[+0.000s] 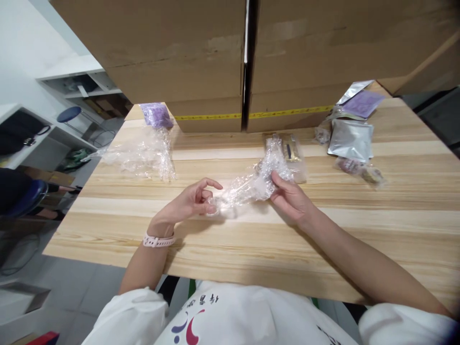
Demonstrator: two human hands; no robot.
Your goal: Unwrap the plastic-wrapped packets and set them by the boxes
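Note:
A crumpled length of clear plastic wrap (pixel 247 187) stretches between my two hands, just above the wooden table. The fingers of my left hand (pixel 197 199) pinch its thin left end, and a pink watch band circles that wrist. Holding the thicker, bunched right end, my right hand (pixel 291 194) has its thumb on top. Whether anything lies inside the wrap cannot be made out. Right behind the bunch is a clear packet with gold-coloured contents (pixel 292 149), partly covered by the wrap.
Large cardboard boxes (pixel 204 62) stand along the table's (pixel 251 258) back. More crumpled clear plastic (pixel 143 151) and a purple packet (pixel 157 115) lie at left. At right are a silver pouch (pixel 351 140), a purple pouch (pixel 362 103) and small wrapped items (pixel 360 171).

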